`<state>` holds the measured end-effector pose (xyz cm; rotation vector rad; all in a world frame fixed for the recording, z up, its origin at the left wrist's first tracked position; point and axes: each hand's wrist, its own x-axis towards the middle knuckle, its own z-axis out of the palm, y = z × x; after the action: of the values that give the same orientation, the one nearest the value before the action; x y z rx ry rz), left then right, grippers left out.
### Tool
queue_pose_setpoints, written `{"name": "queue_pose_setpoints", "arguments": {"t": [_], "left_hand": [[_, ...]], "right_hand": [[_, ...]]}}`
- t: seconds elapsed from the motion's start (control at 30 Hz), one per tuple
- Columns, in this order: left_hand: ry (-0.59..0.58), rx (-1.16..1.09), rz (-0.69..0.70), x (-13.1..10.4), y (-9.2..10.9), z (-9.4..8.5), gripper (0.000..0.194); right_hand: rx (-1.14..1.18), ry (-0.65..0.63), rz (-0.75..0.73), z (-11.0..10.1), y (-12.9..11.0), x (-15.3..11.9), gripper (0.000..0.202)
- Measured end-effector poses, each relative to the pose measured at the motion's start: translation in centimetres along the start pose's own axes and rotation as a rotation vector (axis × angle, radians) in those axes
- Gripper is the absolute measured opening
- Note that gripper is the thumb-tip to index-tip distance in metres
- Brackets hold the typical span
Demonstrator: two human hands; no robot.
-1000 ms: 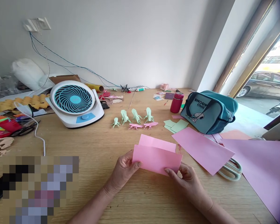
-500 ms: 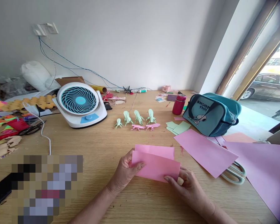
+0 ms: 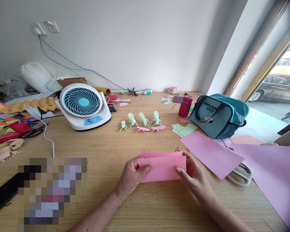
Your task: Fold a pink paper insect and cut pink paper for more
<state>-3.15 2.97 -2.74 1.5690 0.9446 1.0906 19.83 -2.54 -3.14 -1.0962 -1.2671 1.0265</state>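
Note:
Between my hands, above the wooden table, is pink paper [image 3: 163, 168] in two layers, the rear one showing over the top edge of the front one. My left hand [image 3: 132, 174] pinches its left end, thumb on the front face and fingers behind. At the right end my right hand [image 3: 193, 170] grips it, the thumb on the front and the fingers hidden behind. Beyond the paper stand several green folded paper insects [image 3: 143, 119], with two pink paper insects [image 3: 158, 129] in front of them.
To the right lie a pink sheet [image 3: 211, 154], scissors [image 3: 243, 175] partly under it, green paper pieces [image 3: 188, 129], a red flask [image 3: 185, 106] and a blue bag [image 3: 214, 117]. A fan [image 3: 83, 106] and a black object [image 3: 7, 190] are on the left.
My right hand has moved up along the paper's right end. The front layer's right side has risen, so the paper is now nearly level, and the two layers line up more closely.

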Motion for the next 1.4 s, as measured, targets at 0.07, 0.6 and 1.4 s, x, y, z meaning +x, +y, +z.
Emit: {"name": "queue_pose_setpoints", "arguments": {"t": [0.07, 0.6, 1.4], "left_hand": [[-0.003, 0.029, 0.0, -0.1, -0.2, 0.1, 0.026], [0.044, -0.174, -0.114, -0.6, 1.5, 1.0, 0.075], [0.08, -0.098, -0.173, -0.2, 0.0, 0.7, 0.031]], "right_hand": [[0.061, -0.033, 0.068, 0.1, -0.3, 0.0, 0.042], [0.296, 0.058, 0.272, 0.6, -0.5, -0.1, 0.024], [0.283, 0.044, 0.315, 0.3, 0.5, -0.2, 0.034]]}}
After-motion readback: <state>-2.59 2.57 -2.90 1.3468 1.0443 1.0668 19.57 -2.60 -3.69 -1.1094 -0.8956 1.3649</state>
